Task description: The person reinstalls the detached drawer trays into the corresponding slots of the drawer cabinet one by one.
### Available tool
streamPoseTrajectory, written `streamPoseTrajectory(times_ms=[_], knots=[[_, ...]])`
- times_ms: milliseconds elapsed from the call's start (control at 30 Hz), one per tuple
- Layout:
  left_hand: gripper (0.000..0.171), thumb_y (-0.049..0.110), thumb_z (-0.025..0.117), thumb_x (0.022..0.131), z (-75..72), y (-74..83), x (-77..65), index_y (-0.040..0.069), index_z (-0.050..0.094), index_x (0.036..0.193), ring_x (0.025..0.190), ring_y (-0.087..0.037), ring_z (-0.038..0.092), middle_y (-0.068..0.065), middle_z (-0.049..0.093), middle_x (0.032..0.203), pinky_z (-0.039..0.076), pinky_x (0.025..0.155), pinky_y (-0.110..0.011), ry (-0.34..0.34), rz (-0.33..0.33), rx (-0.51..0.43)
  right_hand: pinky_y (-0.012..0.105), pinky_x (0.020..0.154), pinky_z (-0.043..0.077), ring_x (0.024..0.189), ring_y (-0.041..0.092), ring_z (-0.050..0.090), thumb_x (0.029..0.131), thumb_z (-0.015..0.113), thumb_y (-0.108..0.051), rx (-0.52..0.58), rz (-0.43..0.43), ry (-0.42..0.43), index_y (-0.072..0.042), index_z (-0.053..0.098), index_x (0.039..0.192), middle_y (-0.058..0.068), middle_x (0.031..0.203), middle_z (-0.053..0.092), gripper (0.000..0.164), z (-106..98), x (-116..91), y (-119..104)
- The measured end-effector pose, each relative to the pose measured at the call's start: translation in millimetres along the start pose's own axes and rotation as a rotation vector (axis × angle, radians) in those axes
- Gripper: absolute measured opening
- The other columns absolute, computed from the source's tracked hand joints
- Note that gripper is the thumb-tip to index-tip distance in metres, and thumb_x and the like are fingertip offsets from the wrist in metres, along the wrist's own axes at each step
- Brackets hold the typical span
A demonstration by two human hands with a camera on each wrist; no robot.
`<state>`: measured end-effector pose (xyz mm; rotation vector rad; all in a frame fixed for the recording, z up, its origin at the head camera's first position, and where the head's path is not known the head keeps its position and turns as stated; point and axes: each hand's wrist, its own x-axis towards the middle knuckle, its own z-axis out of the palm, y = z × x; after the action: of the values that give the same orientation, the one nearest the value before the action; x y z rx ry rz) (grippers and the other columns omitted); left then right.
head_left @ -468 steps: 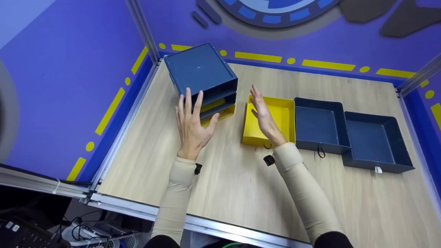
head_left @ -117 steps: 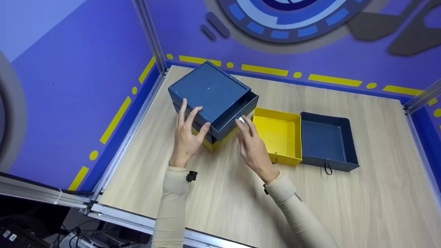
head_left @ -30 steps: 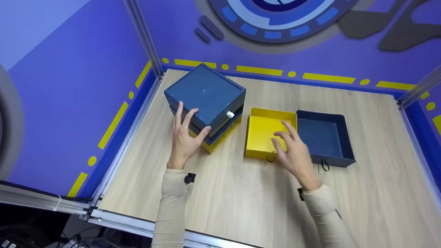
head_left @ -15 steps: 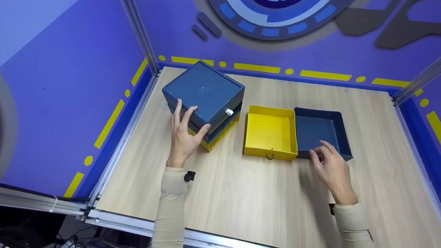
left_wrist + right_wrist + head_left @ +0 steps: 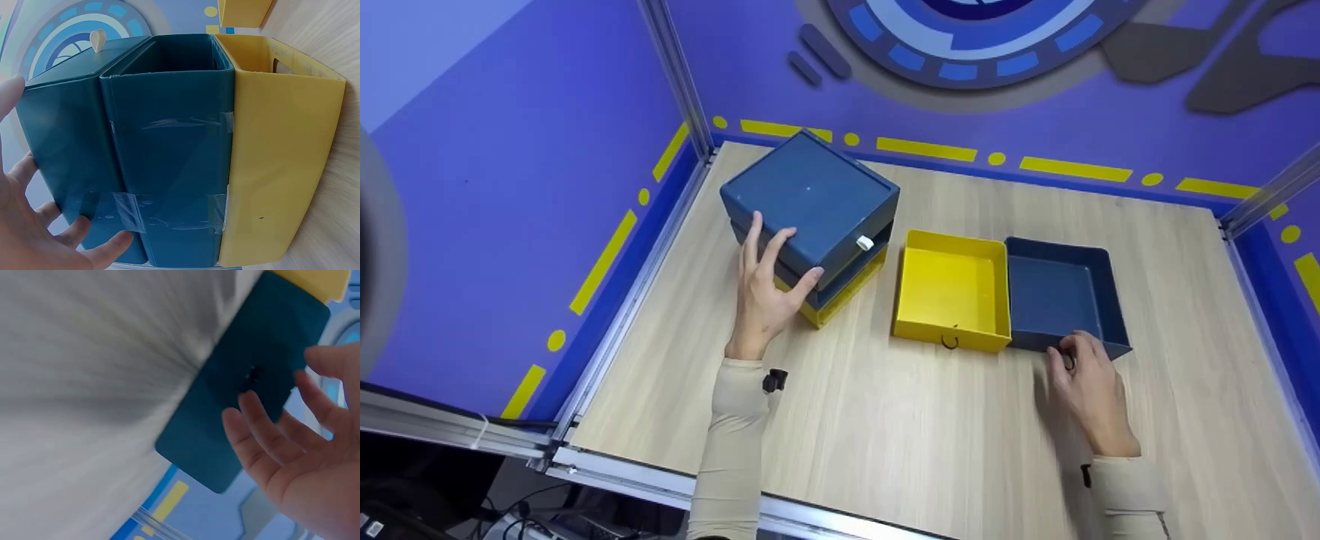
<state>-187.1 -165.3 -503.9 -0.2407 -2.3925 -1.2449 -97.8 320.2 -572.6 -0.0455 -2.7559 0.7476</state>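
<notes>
A stacked drawer cabinet (image 5: 810, 191) has two dark blue tiers over a yellow one. Its top slot holds a closed drawer with a white pull (image 5: 865, 243); the middle (image 5: 180, 53) and yellow (image 5: 250, 50) slots show hollow in the left wrist view. My left hand (image 5: 765, 300) rests spread against the cabinet's near left side, thumb by the front corner. My right hand (image 5: 1091, 386) is at the front of a loose dark blue drawer (image 5: 1054, 296), fingertips around its black loop pull (image 5: 1069, 361). The right wrist view shows those fingers loosely bent, apart from the loop (image 5: 254, 374).
A yellow drawer (image 5: 949, 289) with its own black loop pull stands against the blue drawer's left side. Clear tape (image 5: 174, 211) spans the cabinet tiers. Printed panels wall in the wooden table (image 5: 900, 427) at the back and sides; a metal rail (image 5: 622, 465) edges its front.
The white-pull drawer went from the table's right into the top slot, pushed in by my right hand. That hand then moved right, past the yellow drawer, to the blue one. My left hand stays put.
</notes>
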Motion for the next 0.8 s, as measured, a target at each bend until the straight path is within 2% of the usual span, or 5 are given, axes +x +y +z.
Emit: streamPoseTrajectory(times_ms=[133, 200, 500, 800], knots=[[0.066, 0.051, 0.080, 0.093, -0.5, -0.7, -1.1, 0.029, 0.058, 0.151, 0.165, -0.037, 0.018, -0.007, 0.015, 0.180, 0.026, 0.125, -0.070, -0.005, -0.006, 0.012, 0.068, 0.093, 0.050, 0.116, 0.054, 0.063, 0.104, 0.066, -0.017, 0.016, 0.023, 0.041, 0.005, 0.057, 0.131, 0.031, 0.134, 0.058, 0.036, 9, 0, 3], [0.066, 0.052, 0.079, 0.093, -0.7, -0.8, -1.0, 0.030, 0.057, 0.151, 0.165, -0.037, 0.018, -0.006, 0.015, 0.180, 0.026, 0.125, -0.070, -0.009, -0.005, 0.016, 0.068, 0.093, 0.051, 0.114, 0.055, 0.063, 0.103, 0.068, -0.014, 0.011, 0.022, 0.072, 0.006, 0.056, 0.132, 0.032, 0.132, 0.059, 0.037, 13, 1, 4], [0.065, 0.052, 0.078, 0.094, -1.5, -0.3, 0.9, 0.031, 0.057, 0.151, 0.165, -0.037, 0.019, -0.005, 0.013, 0.181, 0.027, 0.124, -0.071, -0.010, -0.012, 0.014, 0.065, 0.075, 0.053, 0.094, 0.054, 0.069, 0.091, 0.080, 0.001, -0.038, -0.040, 0.234, 0.004, 0.065, 0.114, 0.031, 0.113, 0.068, 0.028, 16, 6, 8], [0.066, 0.053, 0.079, 0.093, -0.3, -1.7, 0.3, 0.031, 0.057, 0.151, 0.165, -0.037, 0.019, -0.004, 0.013, 0.181, 0.026, 0.125, -0.070, -0.009, -0.014, 0.017, 0.065, 0.078, 0.052, 0.097, 0.053, 0.069, 0.091, 0.080, 0.003, -0.027, -0.070, 0.330, 0.005, 0.068, 0.110, 0.030, 0.111, 0.068, 0.023, 1, 3, 9]])
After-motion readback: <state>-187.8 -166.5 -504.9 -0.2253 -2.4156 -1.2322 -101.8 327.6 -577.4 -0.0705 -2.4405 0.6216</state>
